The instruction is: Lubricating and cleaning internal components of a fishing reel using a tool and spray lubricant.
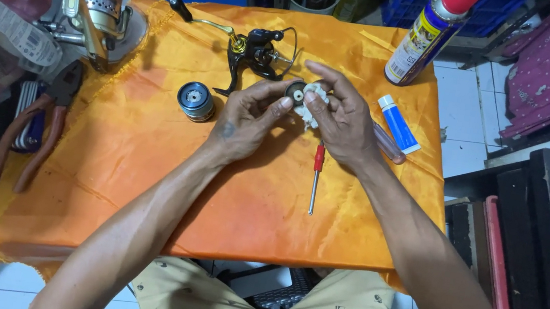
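We hold the small white and black plastic reel part (304, 100) above the tabletop's (139, 177) far middle, left hand (244, 124) and right hand (343, 121) both pinching it. It might slip and roll off.

Glossy orange cloth (143, 148), shiny metal spool (196, 101), glossy black reel body (253, 52)

Both bare forearms reach from the near edge toward the far middle, converging so the hands meet. The left hand (245, 119) is palm-up and slightly turned right, fingers curled, thumb and forefinger pinched in a tight grip. The right hand (341, 117) faces it, knuckles up, fingers bent over and closed in a matching grip, fingertips touching those of the left.
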